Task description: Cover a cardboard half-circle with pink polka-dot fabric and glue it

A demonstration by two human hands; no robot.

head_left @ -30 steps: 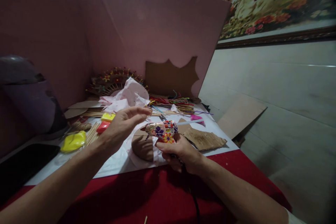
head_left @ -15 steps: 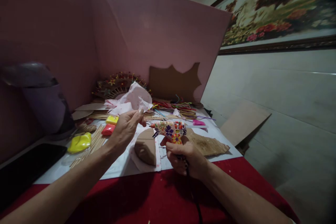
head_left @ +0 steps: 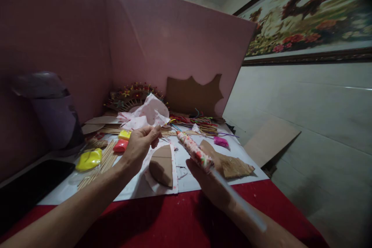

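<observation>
My right hand (head_left: 207, 182) is wrapped round a flower-patterned glue gun (head_left: 194, 149), whose orange tip points forward and left. A long translucent glue stick (head_left: 241, 201) sticks out of its back, over my right forearm. My left hand (head_left: 143, 143) is closed, thumb against fingertips, left of the gun's tip; what it pinches, if anything, is too small to make out. Below and between the hands, a curved brown cardboard piece (head_left: 162, 164) lies on dotted white paper (head_left: 175, 170). Crumpled pink-white paper (head_left: 149, 110) stands behind my left hand.
Yellow (head_left: 89, 159), red (head_left: 120, 145) and pink (head_left: 221, 142) packets, wooden sticks (head_left: 101, 164) and coloured pipe cleaners (head_left: 192, 121) lie about. A black phone-like slab (head_left: 37, 178) and purple container (head_left: 55, 116) are left; torn cardboard (head_left: 235, 166) is right.
My right hand has turned the glue gun from sideways to pointing forward, with the glue stick swinging back towards me. My left hand has shifted slightly down, still closed.
</observation>
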